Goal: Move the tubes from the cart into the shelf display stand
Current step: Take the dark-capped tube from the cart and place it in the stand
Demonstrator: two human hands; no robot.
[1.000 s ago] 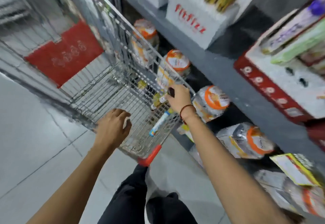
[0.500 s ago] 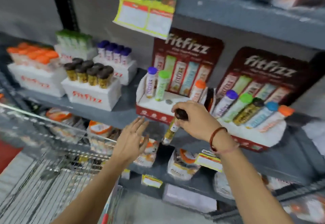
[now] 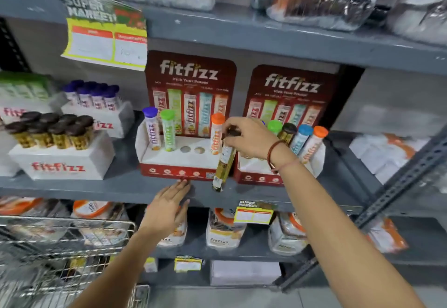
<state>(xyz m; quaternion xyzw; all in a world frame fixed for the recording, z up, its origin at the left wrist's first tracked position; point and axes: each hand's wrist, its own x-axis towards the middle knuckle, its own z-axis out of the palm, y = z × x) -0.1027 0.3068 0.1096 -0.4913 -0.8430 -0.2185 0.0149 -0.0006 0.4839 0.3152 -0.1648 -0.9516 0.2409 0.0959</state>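
While our right hand (image 3: 249,138) pinches the dark cap of a yellow tube (image 3: 223,162) between its fingers (image 3: 228,127), the tube hangs tilted in front of the left display stand (image 3: 179,155), its lower end down at the shelf edge (image 3: 96,188) and not yet in any hole. We judge the task partly done: this stand holds a purple-capped tube (image 3: 151,128), a green-capped tube (image 3: 168,130) and an orange-capped tube (image 3: 217,133), with two empty holes (image 3: 192,149) between the green and the orange. The right display stand (image 3: 256,174) looks full as far as we can see past our wrist. At least these two slots are left to fill; the cart (image 3: 67,240) sits low on the left, too blurred for us to count what remains in it.

Our left hand (image 3: 167,208) lies flat against the shelf edge just below the left stand, fingers together and holding nothing.

Compared with half a second ago, we stand closer and more square to the stands, the tube has come a little nearer the holes, and our left hand has moved from the air onto the shelf edge.
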